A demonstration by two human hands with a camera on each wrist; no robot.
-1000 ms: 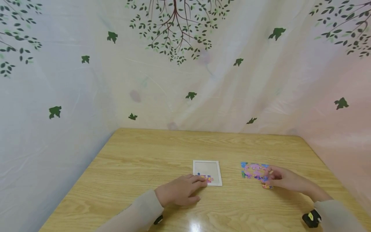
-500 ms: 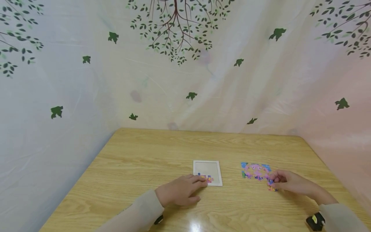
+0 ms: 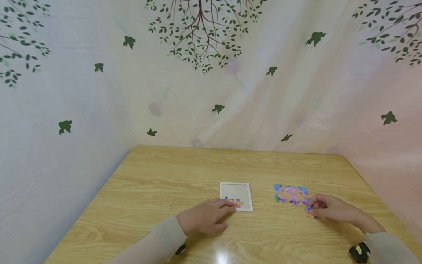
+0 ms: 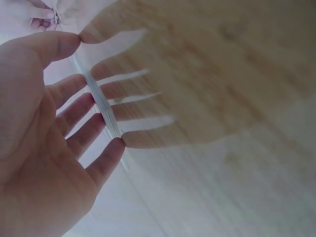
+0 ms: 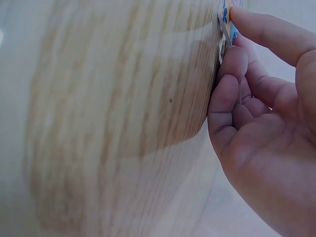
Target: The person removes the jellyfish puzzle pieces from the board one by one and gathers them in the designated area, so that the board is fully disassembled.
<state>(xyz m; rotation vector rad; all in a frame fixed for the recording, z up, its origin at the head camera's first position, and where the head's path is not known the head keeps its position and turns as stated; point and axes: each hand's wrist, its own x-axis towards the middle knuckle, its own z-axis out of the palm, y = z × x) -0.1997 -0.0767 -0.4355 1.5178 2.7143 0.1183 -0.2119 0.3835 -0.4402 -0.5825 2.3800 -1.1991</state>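
Note:
My left hand (image 3: 206, 217) lies palm down with fingers extended over the near-left edge of a white puzzle frame (image 3: 250, 198). In the left wrist view its fingertips touch the frame's edge (image 4: 102, 102). A few colourful puzzle pieces (image 3: 236, 202) lie inside the frame at its near side, partly covered by the fingers. To the right, my right hand (image 3: 334, 211) pinches a small puzzle piece (image 3: 310, 213) between thumb and fingers, at the near right corner of a joined puzzle section (image 3: 291, 194) with a pink cartoon figure on blue. The right wrist view shows the piece's thin edge (image 5: 225, 14).
Both hands work on a wood-grain table (image 3: 165, 176). A pale cloth (image 3: 184, 110) printed with leaves and branches hangs behind the table and along its sides. A small black device (image 3: 359, 253) is strapped at the right wrist.
My right hand has moved slightly right and toward me with the puzzle piece, uncovering more of the pink section's right end. My left hand has stayed on the frame.

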